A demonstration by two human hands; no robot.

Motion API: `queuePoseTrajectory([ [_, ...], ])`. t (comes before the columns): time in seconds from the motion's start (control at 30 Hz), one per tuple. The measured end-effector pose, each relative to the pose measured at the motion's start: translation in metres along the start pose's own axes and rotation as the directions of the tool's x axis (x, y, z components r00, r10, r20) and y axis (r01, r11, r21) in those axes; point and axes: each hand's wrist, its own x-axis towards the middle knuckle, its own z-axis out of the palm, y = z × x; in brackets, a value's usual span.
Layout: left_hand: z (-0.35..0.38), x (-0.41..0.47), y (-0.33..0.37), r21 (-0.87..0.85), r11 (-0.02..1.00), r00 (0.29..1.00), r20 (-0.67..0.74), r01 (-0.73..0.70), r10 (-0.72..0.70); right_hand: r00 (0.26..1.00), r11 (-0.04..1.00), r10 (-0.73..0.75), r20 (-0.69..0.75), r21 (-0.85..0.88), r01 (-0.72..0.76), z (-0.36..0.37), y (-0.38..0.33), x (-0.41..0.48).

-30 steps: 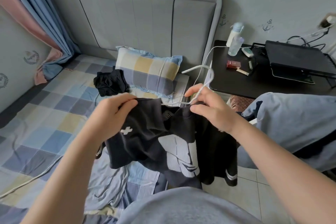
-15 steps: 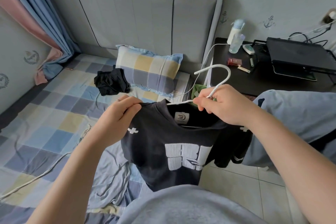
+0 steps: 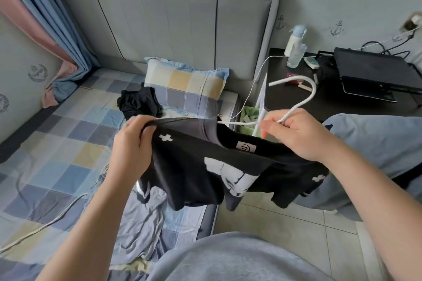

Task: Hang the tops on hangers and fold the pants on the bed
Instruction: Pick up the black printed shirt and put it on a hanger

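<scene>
One black printed T-shirt (image 3: pixel 194 166), above the bed (image 3: pixel 68 143) edge: my left hand (image 3: pixel 134 141) fingers clamp its shoulder; my right hand (image 3: pixel 301 134) fingers curl round the white hanger (image 3: pixel 303 96) at its collar.

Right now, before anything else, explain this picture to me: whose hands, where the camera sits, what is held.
There is no machine: a person wears one camera on the head, looking down at their own two bare hands. The left hand grips a shoulder of a black T-shirt; the right hand holds a white hanger at the shirt's neck opening. On the bed lie a checked pillow and a crumpled black garment. A dark side table stands to the right.
</scene>
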Motion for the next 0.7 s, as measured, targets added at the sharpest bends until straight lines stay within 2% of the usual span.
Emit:
queuePoseTrajectory([
  [0.1,-0.002,0.008,0.008,-0.048,0.992,0.992,-0.032,-0.121,0.119,0.979,0.985,0.124,0.163,-0.140,-0.102,0.015,0.008,0.000],
  [0.13,-0.001,0.011,0.009,-0.055,0.985,0.987,-0.020,-0.163,0.162,0.975,0.978,0.155,0.160,-0.166,-0.128,0.023,0.011,0.000],
  [0.2,-0.001,0.015,0.009,-0.059,0.980,0.982,0.005,-0.190,0.191,0.987,0.985,0.145,0.069,-0.109,-0.137,0.036,0.012,-0.002],
  [0.3,-0.003,0.021,0.000,-0.054,0.994,0.995,0.030,-0.090,0.091,0.996,0.995,0.087,-0.029,0.058,-0.085,0.046,0.010,-0.007],
  [0.4,-0.002,0.022,-0.004,-0.038,0.999,0.999,0.023,0.029,-0.028,0.997,0.995,0.055,-0.048,0.087,-0.051,0.055,0.004,-0.008],
  [0.47,-0.001,0.020,0.000,-0.005,0.998,0.998,0.004,0.055,-0.055,0.996,0.991,0.070,-0.048,0.113,-0.064,0.059,0.000,-0.006],
  [0.5,-0.001,0.019,0.004,0.033,0.999,1.000,0.014,0.024,-0.025,0.996,0.990,0.079,-0.048,0.124,-0.072,0.060,-0.001,-0.005],
  [0.6,0.003,0.015,0.018,0.094,0.972,0.956,0.220,-0.216,0.192,0.996,0.988,0.082,-0.042,0.132,-0.076,0.065,-0.004,-0.001],
  [0.67,0.008,0.010,0.027,0.031,0.962,0.910,0.335,-0.270,0.245,0.997,0.991,0.072,-0.024,0.118,-0.069,0.067,-0.007,0.001],
  [0.7,0.011,0.007,0.029,-0.005,0.967,0.907,0.346,-0.256,0.242,0.998,0.992,0.069,-0.015,0.109,-0.067,0.067,-0.008,0.002],
])
